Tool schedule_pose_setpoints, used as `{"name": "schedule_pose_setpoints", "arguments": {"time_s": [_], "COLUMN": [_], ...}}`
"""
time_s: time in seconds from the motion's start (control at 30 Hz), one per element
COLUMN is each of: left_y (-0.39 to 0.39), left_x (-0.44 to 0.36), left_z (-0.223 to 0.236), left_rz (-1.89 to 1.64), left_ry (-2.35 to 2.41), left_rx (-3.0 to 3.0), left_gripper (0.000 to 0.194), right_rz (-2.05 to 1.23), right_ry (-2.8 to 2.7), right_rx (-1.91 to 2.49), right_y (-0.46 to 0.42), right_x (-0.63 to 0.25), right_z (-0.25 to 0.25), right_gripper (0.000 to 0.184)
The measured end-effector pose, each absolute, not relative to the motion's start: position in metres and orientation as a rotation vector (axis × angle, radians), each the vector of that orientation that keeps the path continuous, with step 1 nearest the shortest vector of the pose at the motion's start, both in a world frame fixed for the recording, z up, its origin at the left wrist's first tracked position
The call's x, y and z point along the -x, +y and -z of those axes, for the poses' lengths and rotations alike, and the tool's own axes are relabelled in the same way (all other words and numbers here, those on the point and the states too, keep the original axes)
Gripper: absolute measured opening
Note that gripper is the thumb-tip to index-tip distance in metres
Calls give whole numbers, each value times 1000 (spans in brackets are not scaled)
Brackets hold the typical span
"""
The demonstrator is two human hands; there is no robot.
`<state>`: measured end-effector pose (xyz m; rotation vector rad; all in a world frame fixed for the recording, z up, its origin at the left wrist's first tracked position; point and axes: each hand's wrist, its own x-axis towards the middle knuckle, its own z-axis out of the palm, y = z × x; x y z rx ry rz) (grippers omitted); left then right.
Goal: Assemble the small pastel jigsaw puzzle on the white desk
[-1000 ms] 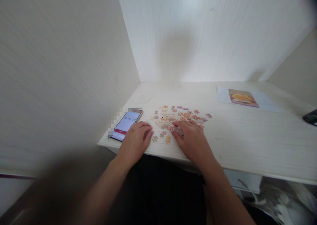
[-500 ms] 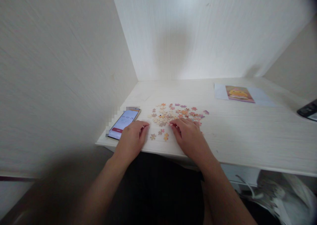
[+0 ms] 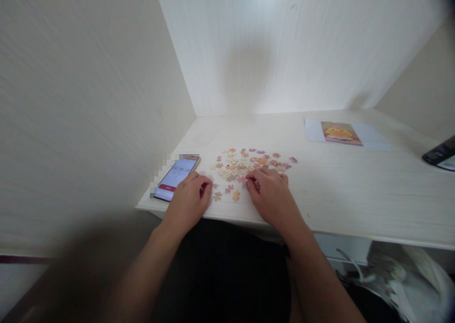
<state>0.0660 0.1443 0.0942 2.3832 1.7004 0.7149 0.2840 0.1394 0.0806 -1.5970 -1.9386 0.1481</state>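
Observation:
A loose heap of small jigsaw puzzle pieces (image 3: 231, 171) in cream, orange, pink and purple lies on the white desk. My left hand (image 3: 191, 194) rests left of the heap, thumb and fingertips pinched on a greyish puzzle piece (image 3: 215, 186). At the heap's near right side, my right hand (image 3: 268, 190) is closed in a pinch, a pink puzzle piece (image 3: 244, 183) at its fingertips. Between the hands lie a few separate pieces, among them a yellow-orange piece (image 3: 236, 196) and a beige piece (image 3: 217, 196). My right hand hides part of the heap.
A phone (image 3: 176, 177) showing a running timer lies beside my left hand. Farther back right is a paper sheet with a yellow character picture (image 3: 341, 133). A dark object (image 3: 441, 154) stands at the right edge. Walls enclose the desk (image 3: 348, 190) at the left and back.
My left fingertips have come slightly down toward me, and a greyish piece now shows at them. My right fingertips have shifted slightly nearer. The view has moved a little.

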Motion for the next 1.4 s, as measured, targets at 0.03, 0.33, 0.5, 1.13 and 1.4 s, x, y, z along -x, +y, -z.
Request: {"name": "schedule_pose_setpoints", "arguments": {"time_s": [0.03,0.33,0.5,1.13,1.4], "left_y": [145,182,195,181,187], "left_x": [-66,-80,-89,-74,-73], "left_z": [-94,-116,-122,-109,-104], "left_rz": [-711,-541,-401,-540,-614], "left_ry": [1697,1531,1486,1594,1599], "left_rx": [-2379,-2606,-2592,-2435,-2364], "left_gripper": [13,20,16,19,25], "right_rz": [-143,-129,-69,-63,-66], "right_ry": [-1904,-1741,-1852,-2224,-2196], "right_rx": [1614,1701,1671,1643,1645], "right_y": [140,147,146,186,183], "right_x": [-284,-287,-283,-287,-285], "right_z": [-80,-76,-78,-93,-89], "right_gripper": [19,24,26,27,23]}}
